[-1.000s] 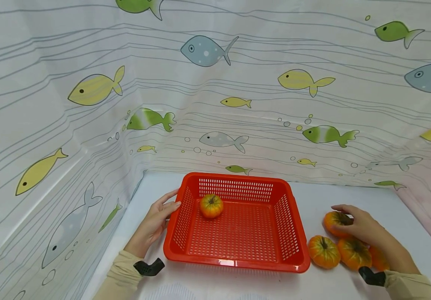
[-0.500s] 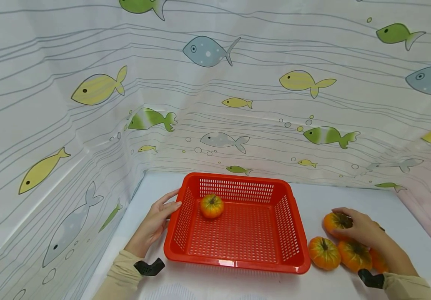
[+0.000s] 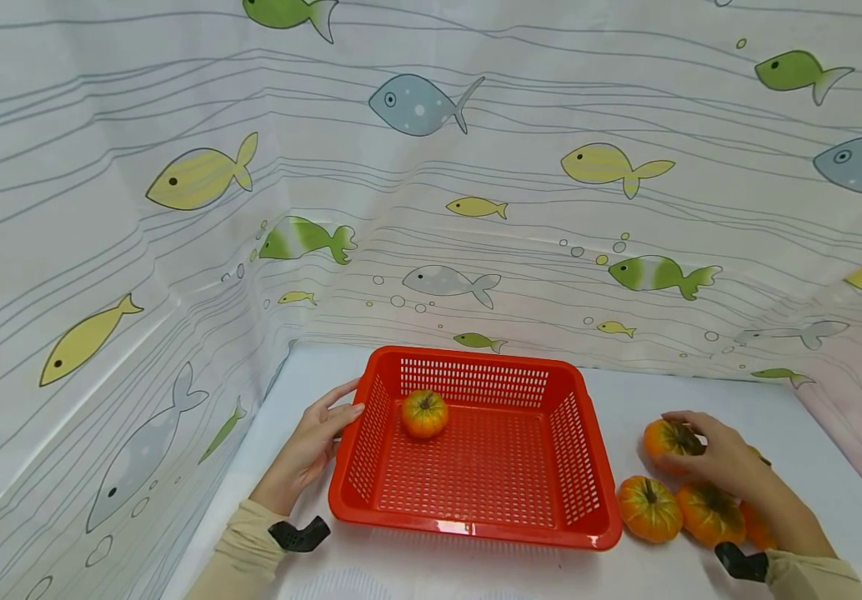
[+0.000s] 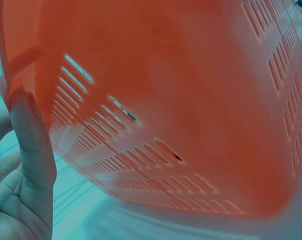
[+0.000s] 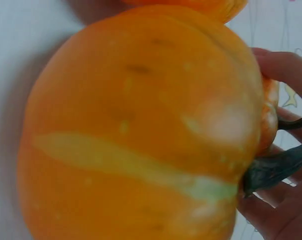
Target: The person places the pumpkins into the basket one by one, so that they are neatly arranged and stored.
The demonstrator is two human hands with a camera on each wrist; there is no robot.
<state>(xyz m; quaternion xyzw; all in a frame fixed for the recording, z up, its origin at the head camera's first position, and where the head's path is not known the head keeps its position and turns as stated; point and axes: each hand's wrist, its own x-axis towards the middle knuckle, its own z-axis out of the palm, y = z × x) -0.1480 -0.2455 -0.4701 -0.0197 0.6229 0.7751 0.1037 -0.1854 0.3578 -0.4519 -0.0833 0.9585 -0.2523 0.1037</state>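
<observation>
A red slotted plastic basket (image 3: 468, 531) stands in the middle, with one small orange pumpkin (image 3: 425, 415) in its back left part. My left hand (image 3: 309, 446) grips the basket's left side, thumb at the rim; the left wrist view shows the thumb (image 4: 35, 140) against the red plastic. To the right of the basket, my right hand (image 3: 731, 458) curls its fingers round a small pumpkin (image 3: 664, 448). That pumpkin (image 5: 269, 115) is mostly hidden in the right wrist view behind a nearer pumpkin (image 5: 141, 125) with a dark green stem.
Several more pumpkins (image 3: 650, 510) lie at the basket's front right corner, some partly covered by the right hand and forearm. A white table (image 3: 356, 558) carries everything. A fish-patterned curtain (image 3: 521, 250) closes off the back and sides.
My right hand and its pumpkin have shifted very slightly left. The left hand and the basket stay as they were, and the head view has drifted a little.
</observation>
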